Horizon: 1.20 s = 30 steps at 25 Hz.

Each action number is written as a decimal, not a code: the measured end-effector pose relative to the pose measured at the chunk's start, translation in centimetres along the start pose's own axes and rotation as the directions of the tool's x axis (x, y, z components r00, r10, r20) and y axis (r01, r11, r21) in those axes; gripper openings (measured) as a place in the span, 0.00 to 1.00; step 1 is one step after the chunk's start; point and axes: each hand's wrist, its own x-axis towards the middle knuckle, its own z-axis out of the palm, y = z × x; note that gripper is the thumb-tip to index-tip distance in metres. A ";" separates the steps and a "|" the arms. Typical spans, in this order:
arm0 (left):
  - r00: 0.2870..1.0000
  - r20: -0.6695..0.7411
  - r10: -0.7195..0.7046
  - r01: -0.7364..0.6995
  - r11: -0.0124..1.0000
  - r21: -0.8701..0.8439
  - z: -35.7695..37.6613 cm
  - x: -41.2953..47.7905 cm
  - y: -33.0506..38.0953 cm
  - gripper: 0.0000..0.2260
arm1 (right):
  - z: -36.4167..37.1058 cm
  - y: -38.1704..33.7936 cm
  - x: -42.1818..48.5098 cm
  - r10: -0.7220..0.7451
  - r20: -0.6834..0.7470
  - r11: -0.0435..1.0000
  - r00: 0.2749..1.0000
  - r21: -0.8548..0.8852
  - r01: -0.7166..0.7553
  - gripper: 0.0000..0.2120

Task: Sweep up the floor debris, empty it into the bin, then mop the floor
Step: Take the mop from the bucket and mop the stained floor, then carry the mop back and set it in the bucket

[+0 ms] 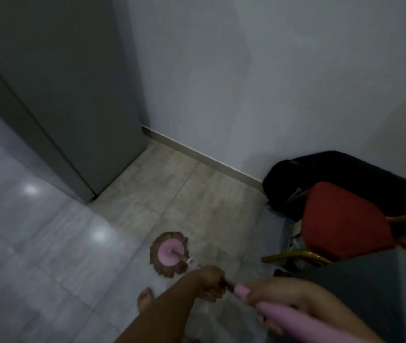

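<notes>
A round spin mop head (169, 253) with a pink disc and brown fringe lies flat on the tiled floor (56, 243). Its handle (288, 318) runs down to the right, metal near the head and pink at the grip. My left hand (210, 280) is closed around the lower shaft just behind the head. My right hand (286, 295) grips the pink part higher up. Part of the shaft is hidden under my fingers. A bare foot (145, 299) stands just left of my left forearm.
A grey door or cabinet (73, 95) stands at the left, meeting a white wall (271, 82) with a skirting board. At the right are a chair with a red seat (340, 221), a black bag (320, 169) behind it, and a dark grey surface (382, 288).
</notes>
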 end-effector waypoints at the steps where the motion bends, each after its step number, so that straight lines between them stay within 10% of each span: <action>1: 1.000 0.002 0.021 -0.021 0.998 -0.063 0.9 -0.9 0.1 0.15 | -1.0 0.8 -0.8 -0.028 -0.039 0.999 0.999 0.027 0.029 0.19; 4: 0.978 -0.153 0.143 -0.145 0.989 -0.002 1.9 -2.3 1.0 0.11 | -4.4 -0.7 -1.5 0.055 0.100 0.964 0.993 0.254 -0.079 0.17; 8: 0.854 -0.342 0.391 -0.181 0.840 0.511 1.2 -2.1 1.1 0.15 | -4.4 -3.5 -0.4 -0.092 0.206 0.929 0.974 0.370 0.010 0.31; 13: 0.670 -0.584 0.458 -0.094 0.832 0.546 -2.9 -3.3 1.4 0.18 | -2.6 -7.1 1.3 -0.393 0.138 0.553 0.909 0.825 0.114 0.20; 17: 0.562 -0.704 0.434 -0.088 0.878 0.471 -6.5 -6.1 -0.1 0.17 | 2.0 -13.0 2.1 -0.573 -0.200 0.778 0.795 0.171 0.604 0.20; 21: 0.482 -0.804 0.349 -0.227 0.936 0.270 -9.5 -10.9 -3.5 0.21 | 6.8 -20.1 1.8 -0.790 -0.281 0.612 0.545 -0.420 0.671 0.13; 30: 0.193 -0.952 0.238 -0.343 0.925 0.161 -11.7 -24.0 -15.8 0.22 | 23.0 -29.3 -2.1 -0.922 -0.001 0.379 0.387 -0.209 0.901 0.16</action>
